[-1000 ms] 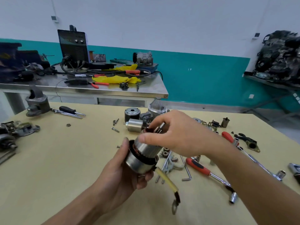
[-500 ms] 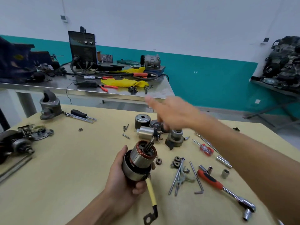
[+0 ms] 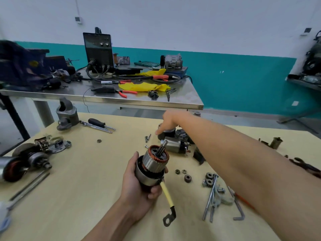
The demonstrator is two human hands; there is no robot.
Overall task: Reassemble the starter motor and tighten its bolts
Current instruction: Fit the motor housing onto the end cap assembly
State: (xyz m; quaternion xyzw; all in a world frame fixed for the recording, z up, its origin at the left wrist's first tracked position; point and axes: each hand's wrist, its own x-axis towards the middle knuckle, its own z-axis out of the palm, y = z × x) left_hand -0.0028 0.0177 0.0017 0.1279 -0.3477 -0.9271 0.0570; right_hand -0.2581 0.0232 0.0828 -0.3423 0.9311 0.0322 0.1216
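Head camera view: your left hand (image 3: 139,185) wraps its fingers tight around the starter motor body (image 3: 152,166), holding it tilted above the yellow table (image 3: 78,180), armature windings and shaft uppermost. Your right hand (image 3: 167,122) reaches out over the solenoid (image 3: 173,146) and black housing (image 3: 166,132), fingers loosely spread, gripping nothing.

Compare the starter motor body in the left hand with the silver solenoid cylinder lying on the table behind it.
The starter motor body with copper windings is gripped upright in the left hand; the silver solenoid cylinder lies on its side on the yellow table. The motor body looks wider and trails a yellow cable; the solenoid shows none. Both are metallic cylinders.
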